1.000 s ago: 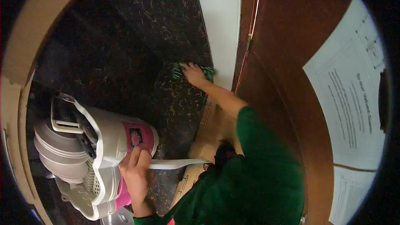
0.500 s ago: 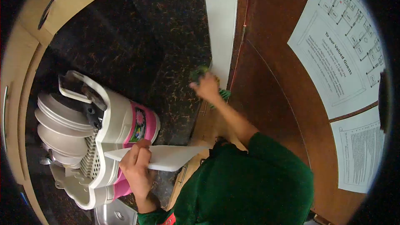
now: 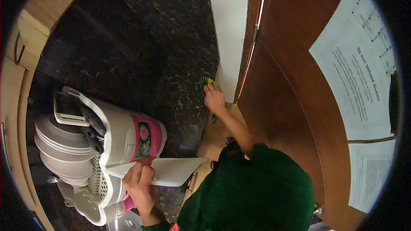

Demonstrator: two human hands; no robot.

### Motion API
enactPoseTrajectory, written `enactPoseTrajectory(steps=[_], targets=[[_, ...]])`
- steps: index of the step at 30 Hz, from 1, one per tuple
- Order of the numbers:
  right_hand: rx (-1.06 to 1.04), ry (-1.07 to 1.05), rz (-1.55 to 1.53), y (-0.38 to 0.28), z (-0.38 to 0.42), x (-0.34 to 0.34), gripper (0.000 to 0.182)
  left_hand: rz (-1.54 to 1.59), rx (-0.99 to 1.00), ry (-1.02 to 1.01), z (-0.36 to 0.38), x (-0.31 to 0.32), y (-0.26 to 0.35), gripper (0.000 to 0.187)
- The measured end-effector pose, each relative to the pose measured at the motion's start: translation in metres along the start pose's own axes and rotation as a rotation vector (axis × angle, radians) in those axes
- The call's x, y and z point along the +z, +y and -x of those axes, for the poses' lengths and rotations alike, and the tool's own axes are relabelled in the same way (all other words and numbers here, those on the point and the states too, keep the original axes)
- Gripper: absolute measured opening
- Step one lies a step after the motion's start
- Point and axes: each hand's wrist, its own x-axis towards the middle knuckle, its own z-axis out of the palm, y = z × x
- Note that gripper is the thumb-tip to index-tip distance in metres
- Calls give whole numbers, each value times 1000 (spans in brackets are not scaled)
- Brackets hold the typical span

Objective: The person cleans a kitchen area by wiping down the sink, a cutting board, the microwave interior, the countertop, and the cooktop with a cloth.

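My left hand (image 3: pixel 139 182) is closed on a thin white board (image 3: pixel 173 172), held beside the front of the white and pink dish rack (image 3: pixel 112 145). Farther up, my right hand (image 3: pixel 215 100) presses a green and yellow cloth (image 3: pixel 205 83) onto the dark speckled counter (image 3: pixel 171 51), close to the white wall strip (image 3: pixel 229 30). Its fingers are bent over the cloth, and a bit of green hangs below the hand by the counter edge.
Stacked plates (image 3: pixel 64 145) and dark utensils (image 3: pixel 92 137) sit in the rack. Part of a steel sink (image 3: pixel 126 222) shows below it. Printed sheets (image 3: pixel 357 72) are on a brown wooden surface (image 3: pixel 284 60) at the right. Light wooden cabinets (image 3: pixel 13 98) line the left.
The view has shifted, so the rack appears lower. My right hand still holds the cloth, whose loose end has moved from beside the wrist to below the hand. My left hand keeps the board.
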Motion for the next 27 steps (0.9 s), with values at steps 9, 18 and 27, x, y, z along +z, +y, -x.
enactPoseTrajectory(steps=[9,18,27], targets=[[-79,75,-2,11,27,7,27,33,31,17,3,-1,-4,20],[44,-83,2,-11,-141,14,21,41,39,27,7,-3,-3,18],[-345,-280,-82,15,-159,152,31,-43,-40,41,-3,4,4,16]])
